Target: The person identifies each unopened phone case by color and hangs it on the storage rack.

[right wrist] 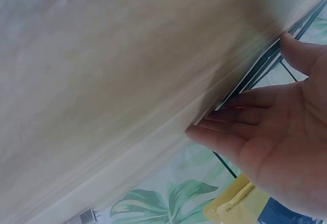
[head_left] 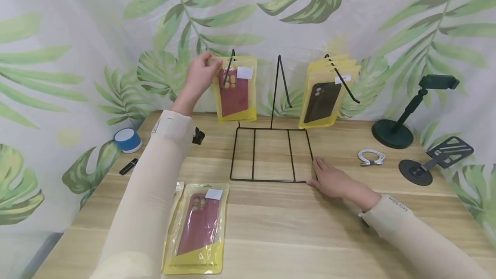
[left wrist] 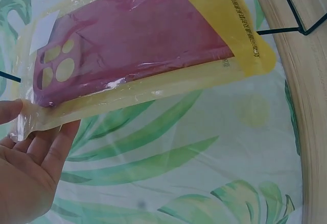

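Note:
My left hand (head_left: 198, 74) pinches the upper left corner of a clear yellow-edged pouch holding a dark red phone case (head_left: 236, 100). That pouch hangs at the left arm of a black wire display rack (head_left: 253, 154), and the arm's rod slants across its front. In the left wrist view, thumb and fingers grip the edge of the pouch (left wrist: 138, 35) beside the camera cutouts. My right hand (head_left: 333, 180) rests at the right front corner of the rack's base, its extended fingers touching the wire and tabletop. From the right arm hang several pouches with a dark phone case (head_left: 320, 102) foremost.
Another pouched red case (head_left: 197, 227) lies at the table's front left, overlapping one partly hidden by my sleeve. A blue-and-white round container (head_left: 128, 140) and a small black stick (head_left: 128, 166) lie left. Rightward are a coiled white cable (head_left: 371, 157), a green stand (head_left: 393, 133) and a black stand (head_left: 416, 172).

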### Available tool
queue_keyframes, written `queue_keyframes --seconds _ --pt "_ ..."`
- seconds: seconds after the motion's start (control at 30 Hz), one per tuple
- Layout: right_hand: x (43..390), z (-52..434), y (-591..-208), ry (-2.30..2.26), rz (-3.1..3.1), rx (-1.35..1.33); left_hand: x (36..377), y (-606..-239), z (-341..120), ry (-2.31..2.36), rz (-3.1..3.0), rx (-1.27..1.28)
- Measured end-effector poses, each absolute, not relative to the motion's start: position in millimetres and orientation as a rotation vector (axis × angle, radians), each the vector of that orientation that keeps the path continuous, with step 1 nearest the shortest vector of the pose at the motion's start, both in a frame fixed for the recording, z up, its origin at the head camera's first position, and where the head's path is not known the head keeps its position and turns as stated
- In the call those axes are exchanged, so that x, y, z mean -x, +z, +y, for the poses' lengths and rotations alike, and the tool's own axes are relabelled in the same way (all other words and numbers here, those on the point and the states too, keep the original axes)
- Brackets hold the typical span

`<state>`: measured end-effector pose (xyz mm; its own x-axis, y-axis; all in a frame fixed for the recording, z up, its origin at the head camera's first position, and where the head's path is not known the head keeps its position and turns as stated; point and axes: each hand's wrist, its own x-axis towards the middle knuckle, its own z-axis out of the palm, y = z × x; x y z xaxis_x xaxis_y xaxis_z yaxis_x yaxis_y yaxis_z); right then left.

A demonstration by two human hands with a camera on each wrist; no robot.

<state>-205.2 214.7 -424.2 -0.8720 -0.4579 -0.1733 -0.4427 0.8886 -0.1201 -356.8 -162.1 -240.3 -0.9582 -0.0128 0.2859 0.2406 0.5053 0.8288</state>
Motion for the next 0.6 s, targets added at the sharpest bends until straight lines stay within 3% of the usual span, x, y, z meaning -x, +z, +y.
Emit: queue_keyframes --seconds 0.6 --pt "209.0 218.1 -426.6 -0.123 2.842 0.669 372.5 -239.8 -160.9 -1.332 -2.607 0.153"
